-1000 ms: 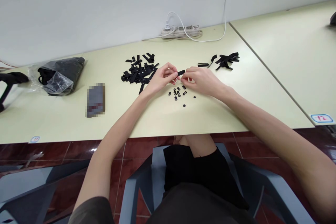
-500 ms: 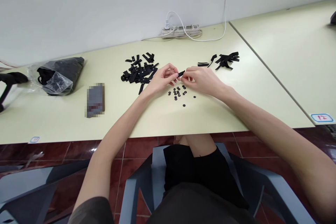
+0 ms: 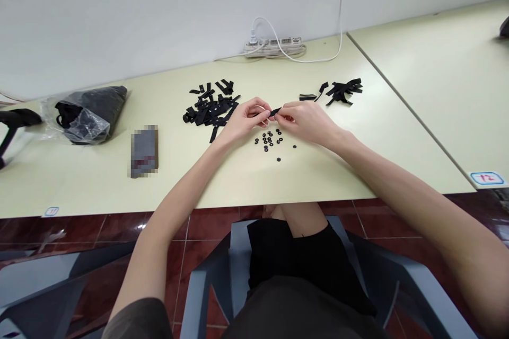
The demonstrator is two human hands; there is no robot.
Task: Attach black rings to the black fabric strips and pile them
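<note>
Both hands (image 3: pixel 247 118) (image 3: pixel 305 118) pinch one black strip (image 3: pixel 275 112).

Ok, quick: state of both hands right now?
Left hand: closed, holding a black strip.
Right hand: closed, fingertips on the same strip.

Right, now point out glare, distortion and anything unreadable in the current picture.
Head view: bright glints on the floor, lower left; the right arm looms large toward the edge, probably wide-angle stretch; coarse pixels mask the grey item; the held strip and rings show too small for fine detail.
</note>
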